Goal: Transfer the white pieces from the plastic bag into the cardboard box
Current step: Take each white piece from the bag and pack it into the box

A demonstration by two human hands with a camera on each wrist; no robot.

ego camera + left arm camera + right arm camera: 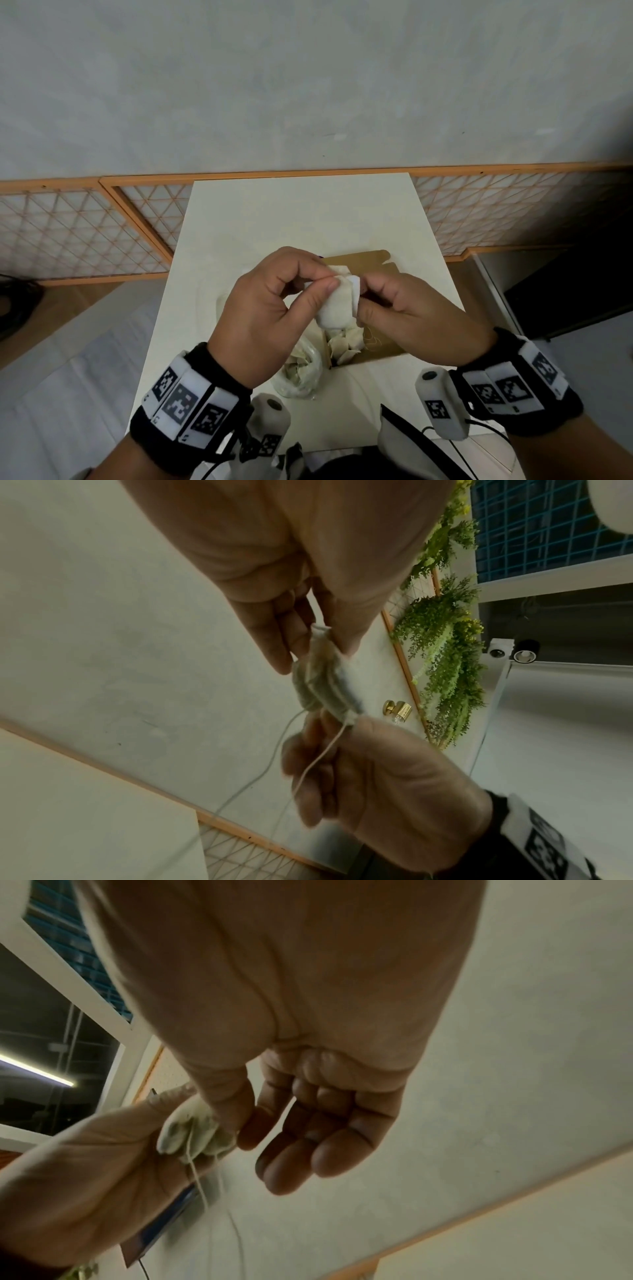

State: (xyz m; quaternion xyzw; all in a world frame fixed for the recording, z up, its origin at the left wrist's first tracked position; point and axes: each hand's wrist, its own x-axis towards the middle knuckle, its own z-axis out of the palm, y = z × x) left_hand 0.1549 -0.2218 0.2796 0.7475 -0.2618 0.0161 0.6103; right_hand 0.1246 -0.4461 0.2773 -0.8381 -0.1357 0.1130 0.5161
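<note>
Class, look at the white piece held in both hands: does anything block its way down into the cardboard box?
Nothing visible does. The white piece, pinched by the left hand and right hand, hangs right above the open cardboard box, which already holds pieces.

We seem to be in a decorated indoor room, perhaps a studio or showroom: a small white bench (301, 219) stands against a plain grey wall (308, 85) edged with orange-framed lattice panels (78, 233), hanging green foliage (448, 653), a gold wall fitting (397, 708) and a ceiling spotlight (524, 653).
</note>
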